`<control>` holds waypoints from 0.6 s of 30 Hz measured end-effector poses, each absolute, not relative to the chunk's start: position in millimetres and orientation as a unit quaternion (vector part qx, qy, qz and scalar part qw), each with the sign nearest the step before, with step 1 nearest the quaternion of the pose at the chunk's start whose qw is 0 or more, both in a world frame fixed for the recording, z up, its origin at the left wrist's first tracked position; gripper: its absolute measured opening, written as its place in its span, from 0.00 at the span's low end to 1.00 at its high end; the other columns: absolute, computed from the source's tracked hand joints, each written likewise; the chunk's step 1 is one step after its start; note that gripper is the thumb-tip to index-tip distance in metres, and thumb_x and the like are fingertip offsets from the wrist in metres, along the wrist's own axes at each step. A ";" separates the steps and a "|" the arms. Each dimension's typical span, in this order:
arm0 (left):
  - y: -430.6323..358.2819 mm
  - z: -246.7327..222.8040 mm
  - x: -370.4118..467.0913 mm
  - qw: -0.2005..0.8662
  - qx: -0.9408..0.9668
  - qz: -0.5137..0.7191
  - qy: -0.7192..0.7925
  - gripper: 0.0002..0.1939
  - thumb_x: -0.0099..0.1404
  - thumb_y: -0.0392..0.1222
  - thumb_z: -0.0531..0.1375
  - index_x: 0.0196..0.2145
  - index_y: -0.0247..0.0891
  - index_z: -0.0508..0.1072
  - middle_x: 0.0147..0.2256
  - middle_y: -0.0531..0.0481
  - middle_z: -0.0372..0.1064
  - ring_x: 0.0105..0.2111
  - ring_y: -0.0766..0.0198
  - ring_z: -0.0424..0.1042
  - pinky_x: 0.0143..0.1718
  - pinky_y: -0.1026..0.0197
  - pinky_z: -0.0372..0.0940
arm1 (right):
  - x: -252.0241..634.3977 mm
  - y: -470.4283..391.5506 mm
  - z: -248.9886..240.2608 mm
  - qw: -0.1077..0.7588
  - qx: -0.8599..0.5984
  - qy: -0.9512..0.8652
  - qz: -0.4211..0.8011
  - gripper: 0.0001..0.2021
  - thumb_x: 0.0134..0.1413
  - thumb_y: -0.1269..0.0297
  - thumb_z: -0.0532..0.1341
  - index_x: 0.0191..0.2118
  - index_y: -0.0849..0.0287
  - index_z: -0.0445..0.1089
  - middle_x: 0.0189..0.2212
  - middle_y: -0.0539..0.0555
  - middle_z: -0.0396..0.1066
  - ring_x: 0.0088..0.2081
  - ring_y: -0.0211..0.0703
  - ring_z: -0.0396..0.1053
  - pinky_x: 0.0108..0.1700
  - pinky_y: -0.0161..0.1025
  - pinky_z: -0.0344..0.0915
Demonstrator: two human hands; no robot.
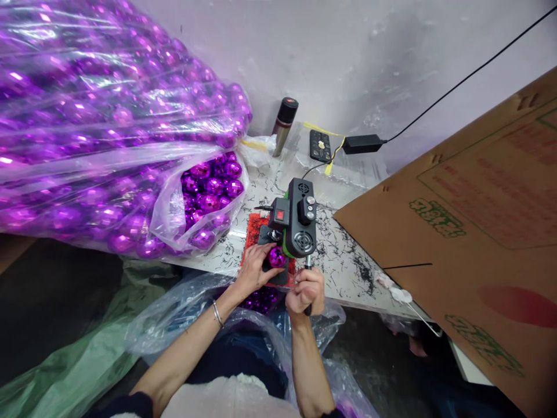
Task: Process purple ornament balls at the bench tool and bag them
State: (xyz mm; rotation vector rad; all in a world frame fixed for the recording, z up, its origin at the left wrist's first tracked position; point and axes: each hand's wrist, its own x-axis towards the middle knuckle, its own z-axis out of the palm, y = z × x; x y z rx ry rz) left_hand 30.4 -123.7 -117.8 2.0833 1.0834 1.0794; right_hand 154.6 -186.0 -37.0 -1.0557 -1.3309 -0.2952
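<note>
A shiny purple faceted ball (277,256) sits at the front of a small black bench machine (301,217). My left hand (256,264) is closed around the ball, with thumb and fingers on either side of it. My right hand (306,292) is wrapped round the machine's black lever handle (308,262), which points down toward me. The machine has a red switch (280,215) and silver knobs. A red mat (255,226) lies beneath it. Part of the ball is hidden by my fingers.
A huge clear bag (108,145) of purple balls stands at left, its mouth open. A cardboard box (461,215) leans in from the right. Behind the machine are a spray can (285,119), a phone (321,145) and a power adapter (362,143). Black scraps litter the white table (331,278).
</note>
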 end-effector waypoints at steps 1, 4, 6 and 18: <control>-123.4 -117.7 30.0 0.277 0.774 0.400 0.404 0.35 0.67 0.57 0.74 0.65 0.40 0.74 0.56 0.37 0.81 0.56 0.42 0.79 0.61 0.41 0.70 | 153.4 -186.0 -30.7 0.666 -0.469 -0.569 -0.115 0.21 0.78 0.65 0.49 0.28 0.53 0.59 0.26 0.46 0.64 0.25 0.37 0.63 0.33 0.42 0.61; -122.4 -117.2 29.3 0.285 0.769 0.397 0.412 0.34 0.67 0.55 0.74 0.65 0.41 0.75 0.55 0.37 0.81 0.56 0.42 0.79 0.60 0.40 0.70 | 148.2 -186.6 -12.2 0.689 -0.482 -0.535 -0.086 0.21 0.77 0.68 0.50 0.27 0.53 0.59 0.24 0.46 0.62 0.25 0.38 0.64 0.31 0.42 0.59; -121.9 -117.2 29.7 0.291 0.764 0.396 0.418 0.33 0.67 0.54 0.74 0.64 0.42 0.76 0.55 0.38 0.82 0.56 0.42 0.79 0.60 0.40 0.71 | 146.0 -187.2 -2.6 0.692 -0.489 -0.525 -0.084 0.21 0.76 0.69 0.51 0.26 0.53 0.60 0.22 0.46 0.60 0.25 0.38 0.65 0.30 0.41 0.59; -122.4 -123.6 29.5 0.297 0.751 0.424 0.410 0.31 0.65 0.54 0.75 0.62 0.42 0.76 0.57 0.38 0.81 0.59 0.42 0.80 0.64 0.37 0.70 | 146.7 -186.9 22.6 0.671 -0.522 -0.524 -0.055 0.21 0.78 0.65 0.53 0.27 0.54 0.63 0.24 0.47 0.65 0.26 0.36 0.66 0.30 0.39 0.60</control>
